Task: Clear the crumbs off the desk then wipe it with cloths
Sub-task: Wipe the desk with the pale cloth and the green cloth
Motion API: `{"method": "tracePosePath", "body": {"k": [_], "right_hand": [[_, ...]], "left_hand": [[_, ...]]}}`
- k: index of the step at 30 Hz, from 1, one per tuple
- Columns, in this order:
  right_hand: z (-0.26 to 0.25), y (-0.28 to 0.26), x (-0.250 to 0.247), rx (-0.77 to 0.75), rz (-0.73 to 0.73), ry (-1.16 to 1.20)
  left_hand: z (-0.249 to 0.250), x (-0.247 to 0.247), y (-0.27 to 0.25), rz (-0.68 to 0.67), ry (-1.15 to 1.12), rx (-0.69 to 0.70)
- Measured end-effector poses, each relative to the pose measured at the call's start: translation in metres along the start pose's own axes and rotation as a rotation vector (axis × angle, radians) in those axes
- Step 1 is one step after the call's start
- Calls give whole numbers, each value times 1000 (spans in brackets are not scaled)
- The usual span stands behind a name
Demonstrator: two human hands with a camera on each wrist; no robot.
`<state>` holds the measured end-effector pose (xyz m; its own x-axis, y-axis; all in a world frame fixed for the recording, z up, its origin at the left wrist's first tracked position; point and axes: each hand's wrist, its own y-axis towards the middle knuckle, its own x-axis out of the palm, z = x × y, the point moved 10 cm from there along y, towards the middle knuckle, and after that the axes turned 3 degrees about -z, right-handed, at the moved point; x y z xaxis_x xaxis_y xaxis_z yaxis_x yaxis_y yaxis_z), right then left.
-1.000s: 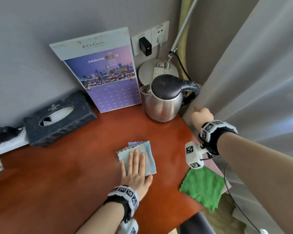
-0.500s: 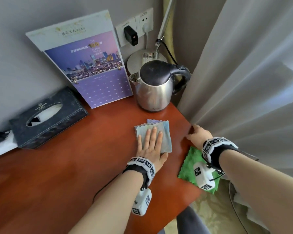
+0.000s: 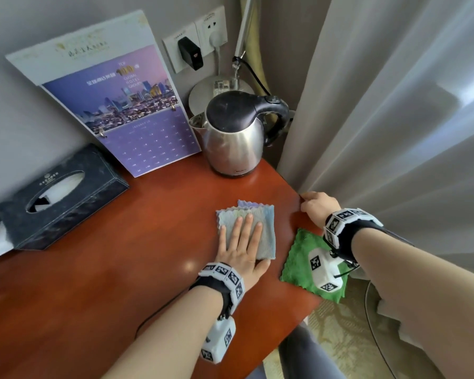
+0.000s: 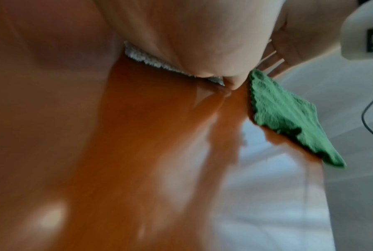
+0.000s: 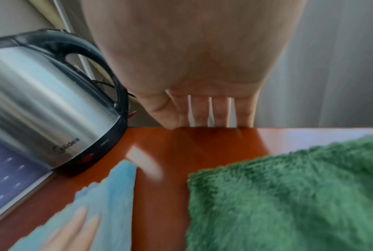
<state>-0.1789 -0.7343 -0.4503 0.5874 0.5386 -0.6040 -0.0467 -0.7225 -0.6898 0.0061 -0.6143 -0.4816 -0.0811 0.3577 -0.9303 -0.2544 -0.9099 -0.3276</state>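
My left hand [image 3: 242, 242] lies flat with straight fingers on a folded light blue cloth [image 3: 267, 233] on the red-brown desk [image 3: 121, 269]. In the right wrist view the same blue cloth [image 5: 112, 191] shows with the fingertips [image 5: 80, 219] on it. A green cloth [image 3: 298, 258] lies at the desk's right edge, partly under my right wrist. My right hand [image 3: 319, 207] rests against that edge just beyond the green cloth [image 5: 288, 195], its straight fingers [image 5: 219, 110] dropping below the desk top, holding nothing. I see no crumbs.
A steel kettle [image 3: 233, 140] stands at the back right, a purple calendar [image 3: 126, 110] leans on the wall, and a dark tissue box [image 3: 60, 198] sits at the left. A pale curtain [image 3: 394, 105] hangs right beside the desk edge.
My left hand slid the blue cloth to the right, toward the desk edge. My right hand came down from beside the kettle to the desk's right edge.
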Motion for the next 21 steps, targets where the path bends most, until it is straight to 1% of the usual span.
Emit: {"method": "tracePosePath", "body": {"k": [5, 7, 9, 12, 15, 18, 21], "right_hand": [[7, 4, -7, -72, -64, 5], [10, 6, -5, -89, -73, 0], [12, 5, -3, -120, -76, -24], [10, 2, 1, -151, -101, -69], [4, -5, 12, -205, -149, -226], [2, -14, 26, -287, -181, -429], [4, -19, 32, -334, -193, -526]], "left_hand": [[19, -18, 62, 27, -40, -68], [23, -21, 77, 38, -22, -82], [24, -20, 79, 51, -2, -103], [22, -17, 60, 59, 28, -119], [13, 0, 22, 27, 43, -152], [-5, 16, -30, 18, 56, -231], [-26, 30, -78, -22, 50, -346]]}}
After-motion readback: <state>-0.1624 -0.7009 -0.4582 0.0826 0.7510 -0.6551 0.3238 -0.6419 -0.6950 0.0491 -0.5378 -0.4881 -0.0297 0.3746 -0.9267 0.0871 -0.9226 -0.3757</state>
